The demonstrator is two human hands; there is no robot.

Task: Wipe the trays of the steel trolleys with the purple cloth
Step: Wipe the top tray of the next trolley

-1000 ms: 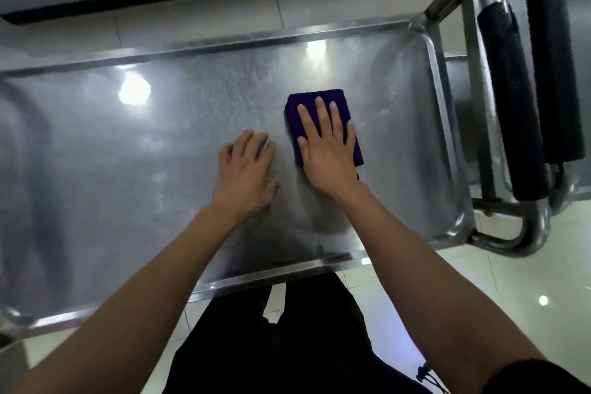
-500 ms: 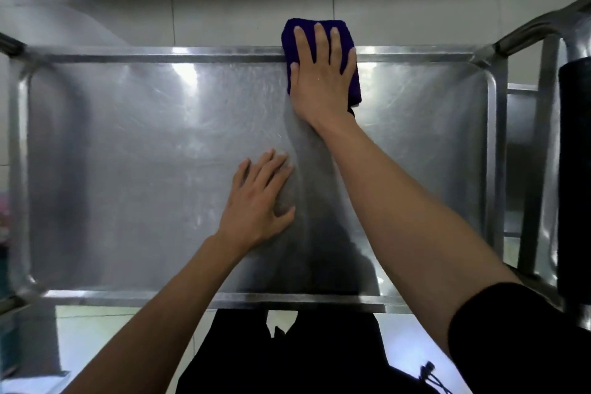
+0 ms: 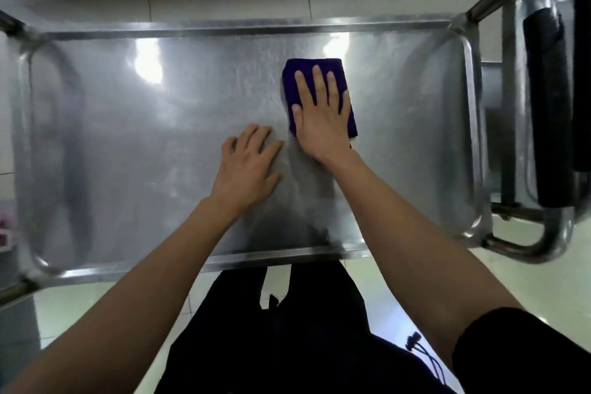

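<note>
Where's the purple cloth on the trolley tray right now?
In the head view, the purple cloth lies flat on the steel tray, right of centre, under the right hand, with the left hand beside it.

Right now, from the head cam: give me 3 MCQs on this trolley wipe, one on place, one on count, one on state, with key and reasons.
1. Where does the purple cloth lie?
A. on the tray, right of centre
B. draped over the handle
C. on the floor

2. How many hands touch the tray or the cloth?
A. none
B. one
C. two

3. How does the right hand meet the cloth?
A. fingers straight, pressing flat
B. balled round it
C. pinching a corner

Key: 1 A, the cloth sits flat on steel, toward the handle side. 2 C, the left hand rests on bare steel beside the right one. 3 A, the fingers lie spread on top.
</note>
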